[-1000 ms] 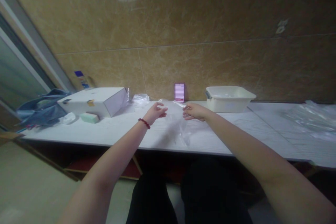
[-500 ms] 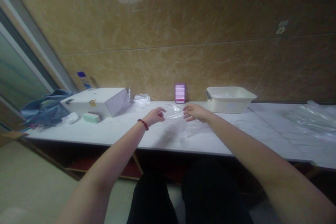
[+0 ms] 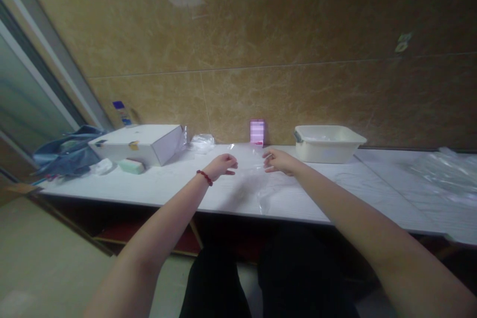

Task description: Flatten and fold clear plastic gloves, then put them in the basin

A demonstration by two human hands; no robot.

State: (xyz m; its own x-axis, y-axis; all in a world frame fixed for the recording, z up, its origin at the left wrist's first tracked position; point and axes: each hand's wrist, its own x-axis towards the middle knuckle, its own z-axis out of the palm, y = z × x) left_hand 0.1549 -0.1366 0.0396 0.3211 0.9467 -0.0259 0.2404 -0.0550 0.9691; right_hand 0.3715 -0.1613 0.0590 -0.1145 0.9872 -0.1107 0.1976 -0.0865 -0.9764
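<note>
A clear plastic bag (image 3: 249, 159) is stretched between my two hands above the white tabletop, its lower part hanging toward the front edge. My left hand (image 3: 222, 165), with a red bead bracelet on the wrist, pinches the bag's left side between thumb and fingers. On the opposite side, the bent fingers of my right hand (image 3: 280, 161) grip the bag's edge. The film is see-through, so its exact outline is hard to make out.
Behind the bag a phone (image 3: 257, 132) leans on the wall. A cream plastic tub (image 3: 330, 151) stands to the right, with a pile of clear plastic (image 3: 450, 171) beyond. Leftward are a white box (image 3: 137, 141), a green-and-white sponge (image 3: 131, 166) and crumpled plastic (image 3: 202, 143).
The bag's film between my hands has spread out flatter and its glare has shifted. My left fingers have closed a little more. The view has moved slightly.
</note>
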